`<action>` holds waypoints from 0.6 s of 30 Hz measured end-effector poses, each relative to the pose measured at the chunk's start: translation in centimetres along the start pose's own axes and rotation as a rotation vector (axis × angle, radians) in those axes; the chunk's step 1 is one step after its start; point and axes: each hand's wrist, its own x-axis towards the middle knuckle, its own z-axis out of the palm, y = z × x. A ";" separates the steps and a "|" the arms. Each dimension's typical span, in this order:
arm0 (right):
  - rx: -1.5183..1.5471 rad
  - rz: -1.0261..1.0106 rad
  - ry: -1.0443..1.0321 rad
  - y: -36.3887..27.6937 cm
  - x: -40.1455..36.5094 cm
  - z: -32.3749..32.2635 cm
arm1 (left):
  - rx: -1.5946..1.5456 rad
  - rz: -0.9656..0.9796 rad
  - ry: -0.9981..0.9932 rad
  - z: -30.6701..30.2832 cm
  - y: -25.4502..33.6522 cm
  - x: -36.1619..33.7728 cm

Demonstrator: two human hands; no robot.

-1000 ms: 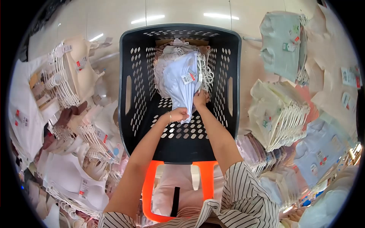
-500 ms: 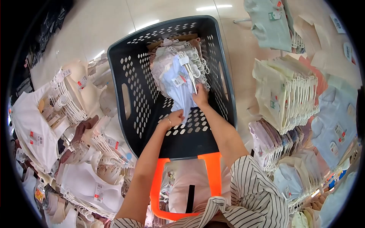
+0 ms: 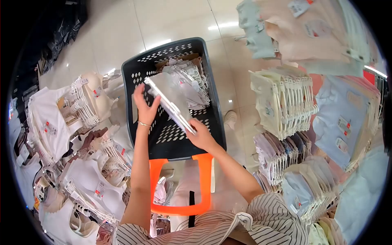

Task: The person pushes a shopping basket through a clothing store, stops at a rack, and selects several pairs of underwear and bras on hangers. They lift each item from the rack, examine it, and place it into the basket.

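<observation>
My right hand [image 3: 201, 135] is closed on the lower end of a pale garment on a white clip hanger [image 3: 173, 107], held slanting over the basket and smeared by motion. At its upper end my left hand [image 3: 146, 107] has fingers and thumb spread, close beside the hanger. Below lies a dark grey shopping basket [image 3: 222, 118] with holes in its walls and an orange handle [image 3: 204, 179]. A heap of pale hangered garments [image 3: 192, 83] fills its far end, partly hidden by the held one.
Racks of white and beige bras [image 3: 92, 185] on hangers crowd the left. On the right hang yellowish garments [image 3: 265, 100], light blue tops [image 3: 332, 116] and peach ones [image 3: 294, 28]. Tiled floor [image 3: 102, 28] lies beyond the basket; a shoe [image 3: 230, 118] stands at its right side.
A hangered garment is now held up above the heap in my right hand. My left hand has moved up and left, its fingers opened. The view has shifted, and the light-blue garment no longer shows on the heap.
</observation>
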 end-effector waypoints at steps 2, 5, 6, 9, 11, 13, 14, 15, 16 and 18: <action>0.176 0.048 -0.144 -3.5 -3.3 -3.4 | -0.052 0.101 0.019 -2.5 5.2 2.4; 0.239 0.076 -0.204 -7.6 -8.1 -9.2 | -0.594 0.056 -0.261 -4.4 13.3 3.5; 0.247 0.057 -0.173 -9.1 -9.6 -10.9 | -0.632 -0.038 -0.329 -4.5 13.8 2.5; 0.137 0.007 -0.088 -12.5 -13.9 -16.1 | -0.811 0.071 -0.559 -4.0 20.6 2.2; 0.003 -0.007 -0.028 -13.6 -16.7 -19.1 | -0.914 0.037 -0.535 -2.8 25.5 1.7; -0.138 -0.010 0.034 -14.0 -19.7 -21.0 | -0.998 0.085 -0.617 -1.1 28.4 1.3; -0.313 -0.091 0.109 -14.2 -20.9 -21.7 | -0.975 0.233 -0.690 -0.3 29.3 1.5; -0.443 -0.075 0.168 -14.6 -22.0 -22.3 | -0.964 0.279 -0.703 0.5 30.6 1.2; -0.574 -0.053 0.230 -15.2 -23.0 -22.6 | -0.925 0.224 -0.665 1.4 31.0 0.5; -0.773 -0.065 0.374 -15.5 -24.9 -23.3 | -0.905 0.083 -0.606 3.0 32.7 -1.2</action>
